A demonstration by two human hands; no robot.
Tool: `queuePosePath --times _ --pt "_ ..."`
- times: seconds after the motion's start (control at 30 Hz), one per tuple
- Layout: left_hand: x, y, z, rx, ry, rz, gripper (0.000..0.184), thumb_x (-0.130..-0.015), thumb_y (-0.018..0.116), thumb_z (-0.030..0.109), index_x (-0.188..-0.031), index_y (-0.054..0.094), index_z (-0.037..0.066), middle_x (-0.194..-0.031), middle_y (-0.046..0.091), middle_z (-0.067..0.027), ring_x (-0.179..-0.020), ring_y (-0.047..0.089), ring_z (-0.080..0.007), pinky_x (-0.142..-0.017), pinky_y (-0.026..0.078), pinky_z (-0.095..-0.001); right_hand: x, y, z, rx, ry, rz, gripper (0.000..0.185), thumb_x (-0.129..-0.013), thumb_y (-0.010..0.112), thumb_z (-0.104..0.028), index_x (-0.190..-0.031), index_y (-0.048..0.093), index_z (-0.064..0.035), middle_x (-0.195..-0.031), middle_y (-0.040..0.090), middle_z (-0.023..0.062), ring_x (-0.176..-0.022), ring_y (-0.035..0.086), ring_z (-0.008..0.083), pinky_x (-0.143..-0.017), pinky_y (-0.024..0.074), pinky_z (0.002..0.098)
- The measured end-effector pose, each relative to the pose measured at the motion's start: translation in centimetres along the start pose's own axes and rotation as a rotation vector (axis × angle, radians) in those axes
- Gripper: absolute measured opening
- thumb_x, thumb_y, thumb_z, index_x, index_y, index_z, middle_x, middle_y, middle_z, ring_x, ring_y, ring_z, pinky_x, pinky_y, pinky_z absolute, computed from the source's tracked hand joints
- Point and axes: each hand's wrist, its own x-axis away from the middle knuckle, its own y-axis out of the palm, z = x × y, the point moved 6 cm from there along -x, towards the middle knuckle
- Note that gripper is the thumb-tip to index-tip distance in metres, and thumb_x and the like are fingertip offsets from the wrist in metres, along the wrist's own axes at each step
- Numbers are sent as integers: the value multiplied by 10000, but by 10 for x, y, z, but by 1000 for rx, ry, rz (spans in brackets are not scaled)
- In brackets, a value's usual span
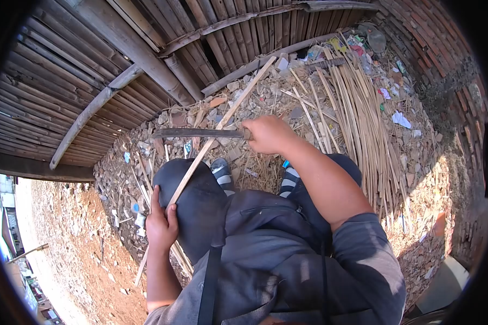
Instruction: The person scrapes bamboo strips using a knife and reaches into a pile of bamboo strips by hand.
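My right hand (268,134) is closed round the handle of a long dark blade (200,132), which points left and lies across a pale bamboo strip (238,111). That strip slants from the rubble at the top down over my left knee. Down at the knee, my left hand (162,223) holds the strip, with the thumb on one side and the fingers on the other. Below my left hand the strip's lower end runs beside my forearm. More thin strips (181,259) show next to my left thigh.
A large pile of split bamboo strips (358,119) lies right of my legs. Stones and litter (401,119) cover the ground. A bamboo slat wall (92,81) stands at the upper left, and a brick wall (439,49) at the right.
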Motion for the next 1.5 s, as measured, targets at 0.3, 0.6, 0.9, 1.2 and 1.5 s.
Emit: queuePosePath --times 0.3,0.6,0.9,1.2,1.5 --pt "-1 -1 -1 -17 32 20 644 -1026 556 231 -1588 301 48 -696 680 -188 -661 693 -392 -626 528 -465 -2 2 15 -104 67 0 337 -778 683 -185 -1097 688 -72 -956 723 218 -960 695 413 -848 559 524" --pt "-2 -2 2 -1 40 15 627 -1031 548 238 -1581 319 39 -735 694 -215 -683 698 -405 -643 532 -470 4 -8 3 -71 25 34 321 -799 677 -187 -1099 683 -73 -934 723 212 -915 705 414 -824 563 535" --pt "-3 -1 1 30 69 61 672 -990 610 203 -1576 331 31 -673 675 -173 -617 683 -382 -601 527 -449 6 -4 -8 -46 -47 20 339 -793 712 -205 -1092 658 -56 -849 701 241 -860 698 446 -786 561 552" --pt "-3 -1 0 -16 80 69 682 -998 606 239 -1582 320 35 -674 678 -171 -624 688 -383 -592 524 -451 6 -3 -7 -54 -28 24 350 -792 704 -204 -1113 656 -74 -868 705 236 -873 700 440 -792 563 552" --pt "-3 -1 1 -49 88 69 681 -996 603 237 -1582 319 39 -681 680 -181 -623 683 -393 -591 521 -460 6 -2 -5 -59 -24 13 352 -787 717 -219 -1104 661 -77 -882 710 237 -887 703 438 -800 567 547"
